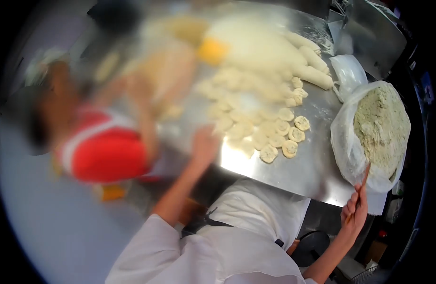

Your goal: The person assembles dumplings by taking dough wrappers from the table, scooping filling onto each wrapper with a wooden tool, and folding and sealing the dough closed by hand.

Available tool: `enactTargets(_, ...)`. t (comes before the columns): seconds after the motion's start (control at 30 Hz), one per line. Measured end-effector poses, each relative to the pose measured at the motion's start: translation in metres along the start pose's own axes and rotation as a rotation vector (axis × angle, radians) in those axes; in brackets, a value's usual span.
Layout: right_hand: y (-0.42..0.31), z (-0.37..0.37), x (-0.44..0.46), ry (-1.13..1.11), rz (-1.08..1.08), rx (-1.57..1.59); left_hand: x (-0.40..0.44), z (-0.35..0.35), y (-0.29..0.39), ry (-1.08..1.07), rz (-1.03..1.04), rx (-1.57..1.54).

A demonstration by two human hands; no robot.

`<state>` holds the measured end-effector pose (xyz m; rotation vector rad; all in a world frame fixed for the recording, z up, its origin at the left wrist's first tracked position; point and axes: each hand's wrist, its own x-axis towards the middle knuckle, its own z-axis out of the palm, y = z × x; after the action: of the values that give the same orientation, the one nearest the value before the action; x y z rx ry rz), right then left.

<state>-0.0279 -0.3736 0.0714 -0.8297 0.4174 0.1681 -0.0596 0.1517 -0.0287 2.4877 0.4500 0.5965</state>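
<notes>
In the head view, my right hand (356,207) is closed around a thin brown stick (365,180). The stick's far end meets the near edge of a crumbly, pale green-beige mixture (381,125) in a white plastic bag (342,137). My left hand (206,146) is at the table's near edge, beside flat round dough pieces (268,153). Blur hides its fingers, so I cannot tell whether it holds anything. Several dough rounds lie to its right, some with speckled tops. Beyond them are thick pale dough rolls (312,77).
A steel table (317,163) carries the dough and bag. Another person in a red-and-white top (109,149) stands at the left, arms over the table, blurred. A blurred yellow object (212,51) is near the dough. A metal panel (369,38) stands at the back right.
</notes>
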Motion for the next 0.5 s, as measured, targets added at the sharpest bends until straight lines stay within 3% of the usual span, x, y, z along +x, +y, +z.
enactTargets(0.03,0.005,0.004,-0.011,0.040,-0.083,-0.099,0.003,-0.020,0.024,0.036,0.096,0.088)
enactTargets(0.2,0.053,0.030,-0.047,0.174,-0.339,-0.464,0.039,-0.014,0.009,0.077,0.009,-0.137)
enactTargets(0.33,0.092,0.032,-0.047,0.135,-0.283,-0.492,0.115,0.018,-0.010,0.169,0.061,-0.189)
enactTargets(0.43,0.114,0.052,-0.052,0.071,-0.179,-0.541,0.172,0.026,-0.009,0.164,0.190,0.119)
enactTargets(0.5,0.118,0.069,-0.059,0.030,-0.143,-0.645,0.203,0.035,-0.009,0.011,0.078,0.266)
